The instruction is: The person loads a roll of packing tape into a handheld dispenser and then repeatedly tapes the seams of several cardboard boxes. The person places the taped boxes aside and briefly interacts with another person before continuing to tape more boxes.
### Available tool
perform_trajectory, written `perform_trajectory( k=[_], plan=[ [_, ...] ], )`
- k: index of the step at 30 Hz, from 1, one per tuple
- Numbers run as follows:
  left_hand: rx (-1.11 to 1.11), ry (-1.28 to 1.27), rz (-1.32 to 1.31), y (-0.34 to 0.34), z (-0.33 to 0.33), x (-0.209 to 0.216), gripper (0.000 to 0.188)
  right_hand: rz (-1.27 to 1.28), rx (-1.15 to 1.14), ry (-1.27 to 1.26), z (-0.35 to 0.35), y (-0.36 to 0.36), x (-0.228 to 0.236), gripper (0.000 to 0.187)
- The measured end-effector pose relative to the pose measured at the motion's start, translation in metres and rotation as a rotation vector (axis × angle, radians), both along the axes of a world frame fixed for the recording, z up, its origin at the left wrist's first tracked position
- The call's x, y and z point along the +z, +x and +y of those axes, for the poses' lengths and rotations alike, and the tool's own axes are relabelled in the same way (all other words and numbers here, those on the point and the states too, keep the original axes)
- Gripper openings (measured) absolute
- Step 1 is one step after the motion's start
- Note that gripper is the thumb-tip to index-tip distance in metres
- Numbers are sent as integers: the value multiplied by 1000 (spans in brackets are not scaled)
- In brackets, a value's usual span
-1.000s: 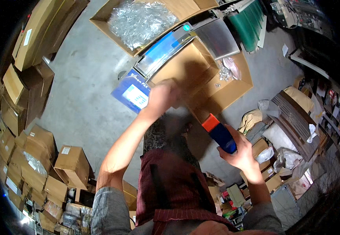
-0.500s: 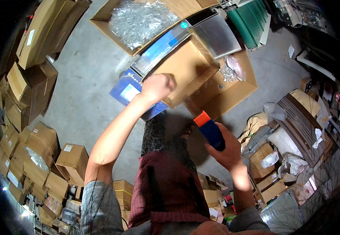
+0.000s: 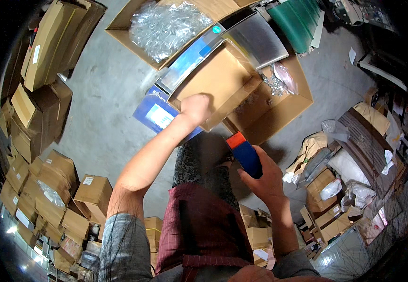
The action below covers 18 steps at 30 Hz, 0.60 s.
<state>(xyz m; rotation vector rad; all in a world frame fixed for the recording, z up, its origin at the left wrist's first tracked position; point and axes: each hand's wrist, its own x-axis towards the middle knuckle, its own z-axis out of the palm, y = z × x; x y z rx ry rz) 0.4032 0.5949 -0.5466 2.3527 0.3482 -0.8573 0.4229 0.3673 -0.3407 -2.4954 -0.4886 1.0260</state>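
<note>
My right hand (image 3: 268, 179) grips a small dark-blue box (image 3: 247, 157) with an orange-red end. The box is held in the air below the open cardboard boxes, its orange end pointing up and left. My left hand (image 3: 196, 109) is closed over the near left corner of a shallow cardboard box (image 3: 218, 77), its fingers curled out of sight. Whatever those fingers hold, if anything, is hidden. Under that corner shows a blue printed carton (image 3: 151, 109) with a pale label.
Beside the shallow box stands a deeper cardboard box (image 3: 288, 105) with small clear packets. Beyond lies a large carton (image 3: 119, 47) of clear plastic bags (image 3: 166, 30). A metal panel (image 3: 255, 42) and green bin (image 3: 294, 23) are at the far right. Stacked cartons (image 3: 55, 176) line the left.
My left hand has shifted slightly right and down along the shallow box's corner. The blue box in my right hand has moved a little left and stands a bit more upright.
</note>
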Motion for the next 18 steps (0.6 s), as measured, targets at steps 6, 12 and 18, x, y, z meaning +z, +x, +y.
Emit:
perform_trajectory(
  k=[6,12,18],
  plan=[
    [19,5,-153,-11,-11,-18,16,35,-10,-1,9,4,1,63],
    [51,-63,-357,-26,-16,-30,4,20,10,-8,14,3,1,63],
    [-44,-54,-50,1,-22,-4,26,8,-4,2,21,2,1,70]
  ],
)
